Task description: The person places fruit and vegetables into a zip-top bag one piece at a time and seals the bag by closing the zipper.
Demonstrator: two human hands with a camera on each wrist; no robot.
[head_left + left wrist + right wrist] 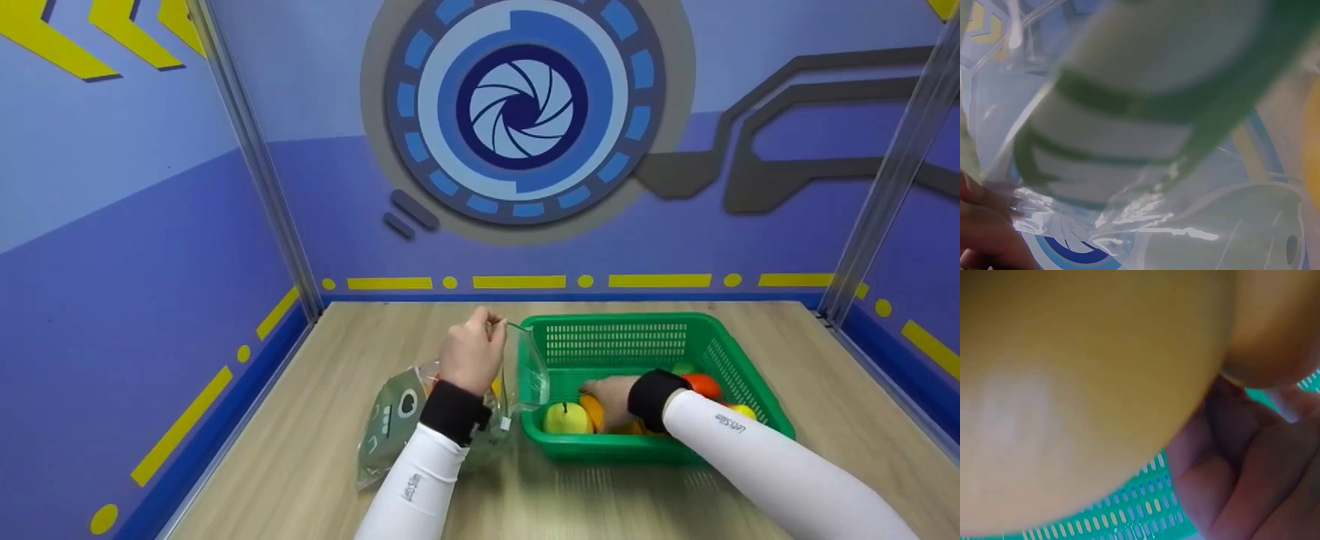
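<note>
My left hand [474,352] pinches the rim of a clear plastic zip bag [390,424] with green and white print and holds its mouth up beside the basket. In the left wrist view the fingers [988,230] grip the crumpled film. Inside the green basket [615,450], my right hand [611,397] reaches down and grips an orange-coloured fruit [592,411]. The right wrist view shows curled fingers [1207,489] against a rounded orange-brown surface [1275,332]; a large yellow shape blocks much of that view. A yellow-green pear [568,418] sits left of the hand.
A red fruit or vegetable [703,386] and a yellow item [742,411] lie at the basket's right, partly behind the right wrist. Something yellow-orange [496,386] shows through the bag. The wooden table [300,465] meets blue panels at its left and back.
</note>
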